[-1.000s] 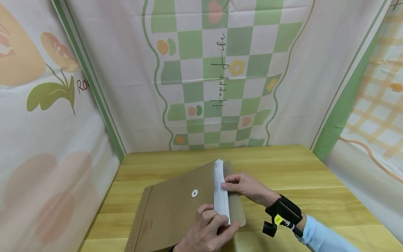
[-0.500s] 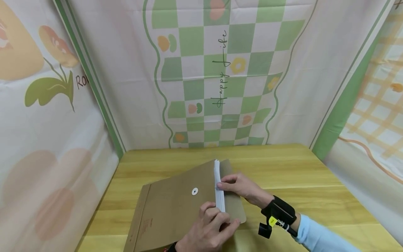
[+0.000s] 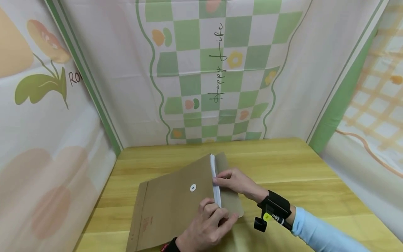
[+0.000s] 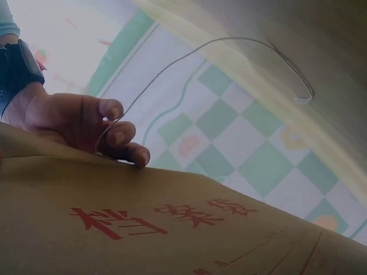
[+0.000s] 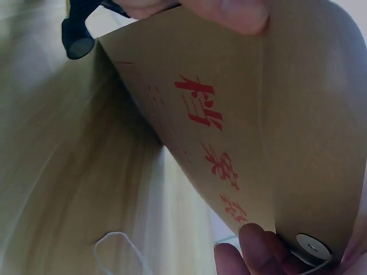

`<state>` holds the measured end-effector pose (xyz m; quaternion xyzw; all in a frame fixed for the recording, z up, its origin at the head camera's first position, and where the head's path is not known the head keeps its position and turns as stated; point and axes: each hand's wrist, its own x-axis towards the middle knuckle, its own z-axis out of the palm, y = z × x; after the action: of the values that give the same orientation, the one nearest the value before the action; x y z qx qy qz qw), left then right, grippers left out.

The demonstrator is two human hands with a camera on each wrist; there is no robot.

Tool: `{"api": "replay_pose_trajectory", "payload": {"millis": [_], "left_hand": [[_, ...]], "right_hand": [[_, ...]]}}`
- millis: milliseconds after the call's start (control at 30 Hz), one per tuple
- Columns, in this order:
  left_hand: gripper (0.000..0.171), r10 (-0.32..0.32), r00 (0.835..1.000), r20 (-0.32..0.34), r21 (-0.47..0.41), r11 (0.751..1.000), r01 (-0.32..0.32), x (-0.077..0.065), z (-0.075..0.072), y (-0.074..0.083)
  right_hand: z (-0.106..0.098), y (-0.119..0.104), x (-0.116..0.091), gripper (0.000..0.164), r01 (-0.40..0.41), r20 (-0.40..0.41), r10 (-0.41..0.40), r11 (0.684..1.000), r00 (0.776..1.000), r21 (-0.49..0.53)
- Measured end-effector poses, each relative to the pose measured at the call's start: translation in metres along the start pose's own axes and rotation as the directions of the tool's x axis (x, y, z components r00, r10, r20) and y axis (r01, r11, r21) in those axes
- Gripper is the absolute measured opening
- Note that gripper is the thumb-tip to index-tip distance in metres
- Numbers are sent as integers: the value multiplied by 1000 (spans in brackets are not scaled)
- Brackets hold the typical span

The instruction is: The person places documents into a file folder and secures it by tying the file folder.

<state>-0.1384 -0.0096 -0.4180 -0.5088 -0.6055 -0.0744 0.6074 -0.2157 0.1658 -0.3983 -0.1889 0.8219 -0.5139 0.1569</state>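
A brown kraft-paper document envelope (image 3: 167, 210) is held tilted over the table, its flap (image 3: 231, 203) folded out to the right. A white paper stack (image 3: 217, 194) shows as a narrow strip at the mouth. My left hand (image 3: 209, 224) grips the near corner of the mouth with curled fingers. At the far half of the mouth, my right hand (image 3: 239, 182) has its thumb at the papers' edge and fingers behind the flap. In the right wrist view, those fingers lie beside a white button disc (image 5: 313, 246). Red characters (image 5: 200, 103) mark the envelope's underside.
A thin white string (image 4: 229, 38) hangs in a loop from the envelope near the right hand. The wooden table (image 3: 270, 161) meets a patterned cloth (image 3: 233, 87) at its back edge. More printed cloth hangs along the left and right sides.
The papers have slid left, deeper into the envelope, so the white strip is narrower. My right hand has moved left with them. My left hand keeps its grip at the near corner.
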Motion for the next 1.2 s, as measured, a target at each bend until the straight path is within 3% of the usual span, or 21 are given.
{"api": "replay_pose_trajectory", "payload": {"millis": [233,433,567,700,867,1000,1200], "left_hand": [[16,-23,1000,10,-24,999,23,-3,2,2],[17,-37,998,58,-22,999,39,-7,6,7],[18,-63,997,42,-3,998,63,-6,10,11],[21,-113,993,33,-7,994,113,-5,14,14],[23,-164,983,79,-21,986,166,-1,13,15],[24,-183,967,175,-63,978,197,3,8,17],[25,-236,923,303,-147,946,290,1,0,16]], "right_hand": [[5,1,3,26,-17,-21,17,1000,1000,2],[9,1,4,27,-31,-2,31,996,1000,87],[8,-1,3,29,-29,1,29,991,1000,132],[7,-3,-4,38,-23,-35,29,985,999,173],[8,-2,-17,61,-26,-79,48,965,996,261],[3,7,-20,76,-40,-49,61,936,997,349],[-24,18,-23,83,-67,-13,80,900,997,430]]}}
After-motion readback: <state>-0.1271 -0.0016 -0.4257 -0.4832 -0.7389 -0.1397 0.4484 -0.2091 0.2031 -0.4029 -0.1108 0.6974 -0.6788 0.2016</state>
